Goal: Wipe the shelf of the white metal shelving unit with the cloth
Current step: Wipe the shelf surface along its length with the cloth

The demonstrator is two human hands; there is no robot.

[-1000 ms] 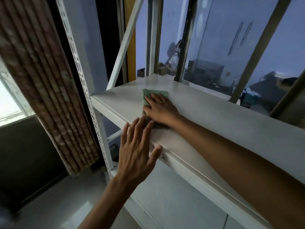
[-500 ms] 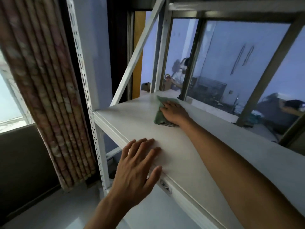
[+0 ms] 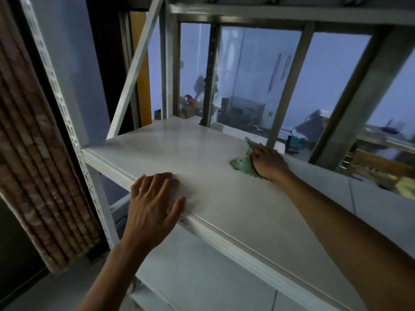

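Head view: the green cloth [image 3: 243, 163] is pressed flat onto the white shelf [image 3: 224, 198] by the right hand [image 3: 268, 162], out toward the far right side near the back edge, fingers laid over it and slightly bent. The left hand [image 3: 155, 203] is rested on the near front edge, fingers spread wide, nothing held. A rolled patterned mat [image 3: 33, 142] is propped at the left.

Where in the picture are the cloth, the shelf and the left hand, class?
cloth [image 3: 243, 163], head view: on the green fabric left of the right hand.
shelf [image 3: 179, 149], head view: on its bare white top, near the left end.
left hand [image 3: 152, 203], head view: on the back of the hand.
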